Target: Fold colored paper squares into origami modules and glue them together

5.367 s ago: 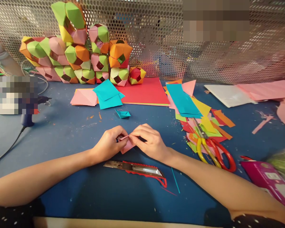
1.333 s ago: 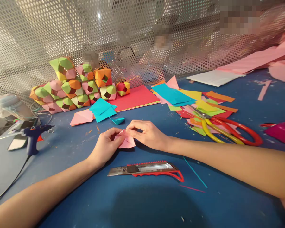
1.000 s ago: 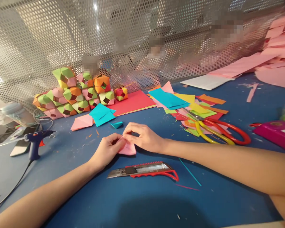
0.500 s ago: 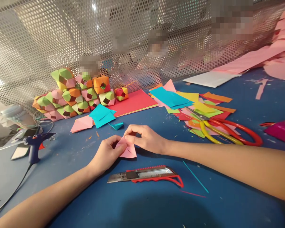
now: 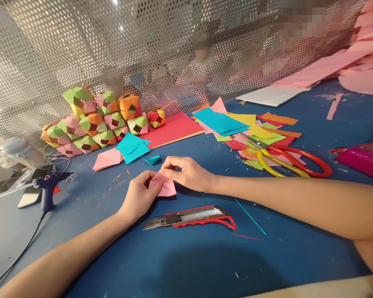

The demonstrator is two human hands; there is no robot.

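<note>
A small pink paper piece point(image 5: 168, 188) is held between both hands above the blue table. My left hand point(image 5: 141, 193) pinches its left side, thumb on top. At its upper edge, my right hand point(image 5: 188, 174) grips the paper between thumb and fingers. Just below the hands lies a utility knife point(image 5: 189, 218) with a red handle and its blade pointing left. Folded blue papers point(image 5: 132, 148) and pink papers point(image 5: 107, 159) rest beyond my left hand.
Stacked folded-paper balls point(image 5: 91, 124) stand along the perforated metal screen point(image 5: 161, 41). A glue gun point(image 5: 48, 192) is at left. Scissors point(image 5: 298, 159) lie on colored paper at right, near a magenta object point(image 5: 360, 159). People show behind the screen.
The camera view has shifted slightly, and a pale edge now shows at the bottom right. Both hands keep hold of the pink paper, with only slight finger movement.
</note>
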